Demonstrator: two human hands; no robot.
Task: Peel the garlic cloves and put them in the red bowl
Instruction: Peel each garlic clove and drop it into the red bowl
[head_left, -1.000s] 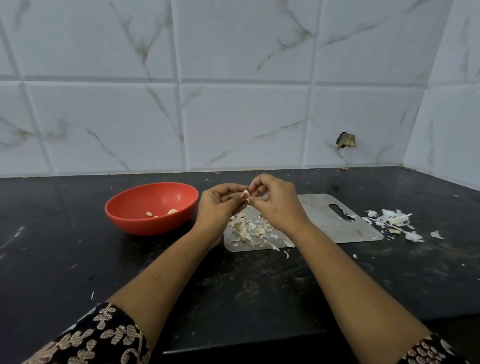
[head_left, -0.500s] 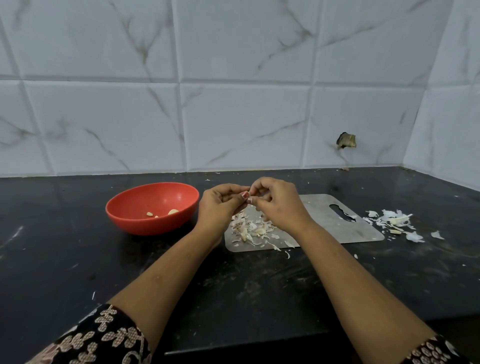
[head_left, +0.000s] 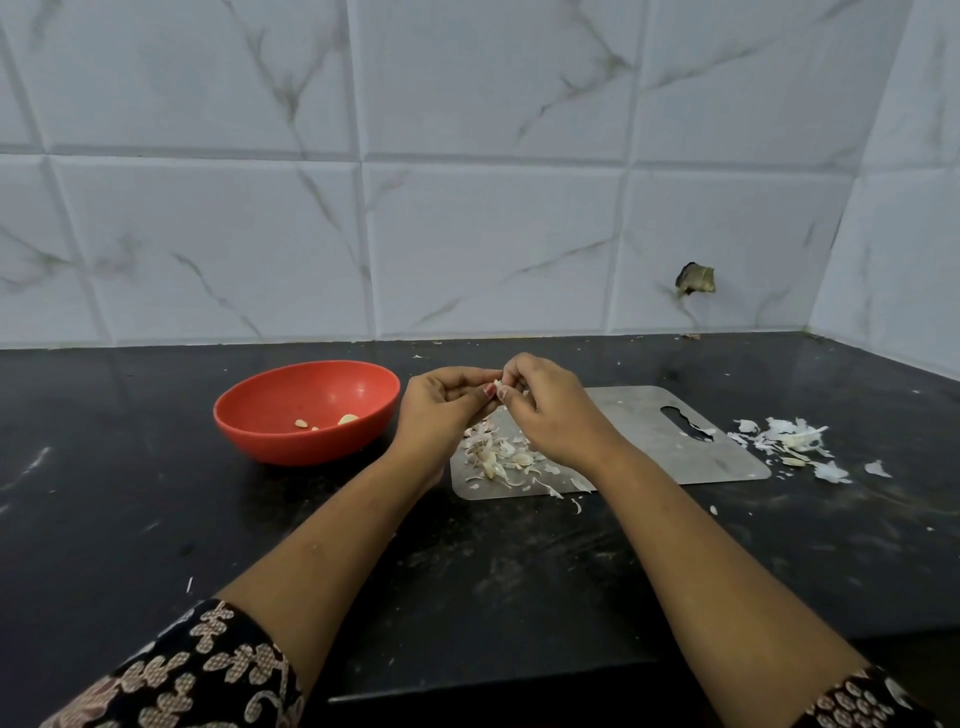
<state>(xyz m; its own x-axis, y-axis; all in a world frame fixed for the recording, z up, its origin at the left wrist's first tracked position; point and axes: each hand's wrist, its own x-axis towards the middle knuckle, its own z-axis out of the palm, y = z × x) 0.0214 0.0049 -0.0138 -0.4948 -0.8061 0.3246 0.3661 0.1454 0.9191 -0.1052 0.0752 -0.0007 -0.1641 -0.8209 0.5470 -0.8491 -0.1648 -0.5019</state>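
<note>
Little has changed over the last second: both hands stay together above the left end of the cutting board (head_left: 639, 431), only the fingers working. So peeling is still under way, nothing ready to drop. The left hand (head_left: 441, 402) and right hand (head_left: 550, 410) both pinch one garlic clove (head_left: 498, 387), a small white bit showing between the fingertips, mostly hidden. The red bowl (head_left: 291, 447), left of the board, holds a few peeled cloves (head_left: 348, 418). Loose cloves and skins (head_left: 498, 457) lie on the board's left end.
</note>
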